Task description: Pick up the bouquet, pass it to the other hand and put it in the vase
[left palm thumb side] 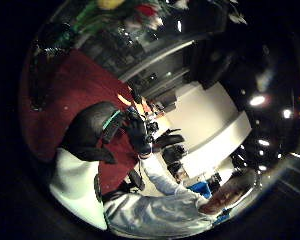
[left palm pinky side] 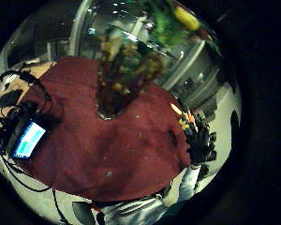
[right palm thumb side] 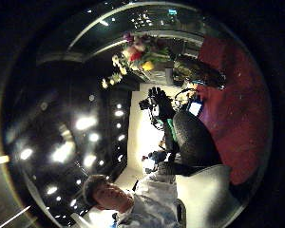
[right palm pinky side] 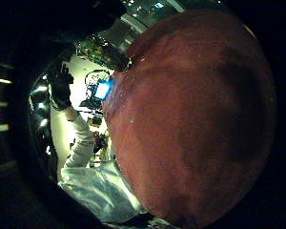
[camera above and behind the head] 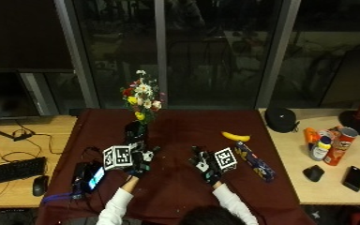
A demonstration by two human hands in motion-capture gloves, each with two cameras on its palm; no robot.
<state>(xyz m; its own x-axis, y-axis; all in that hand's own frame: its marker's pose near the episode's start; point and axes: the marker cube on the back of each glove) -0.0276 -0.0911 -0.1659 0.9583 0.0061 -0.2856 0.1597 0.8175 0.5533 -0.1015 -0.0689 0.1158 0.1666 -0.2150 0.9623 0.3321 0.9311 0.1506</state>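
Outside view: the bouquet (camera above and behind the head: 141, 97) stands upright in the dark vase (camera above and behind the head: 136, 132) on the red cloth (camera above and behind the head: 180, 126), toward its far left part. My left hand (camera above and behind the head: 136, 163) hangs just in front of the vase, near it but apart, fingers relaxed and holding nothing. My right hand (camera above and behind the head: 206, 168) sits over the middle of the cloth, fingers spread, also holding nothing. A banana (camera above and behind the head: 236, 136) and a folded umbrella (camera above and behind the head: 255, 161) lie to its right on the cloth. A device with a lit screen (camera above and behind the head: 91, 176) lies left of my left hand.
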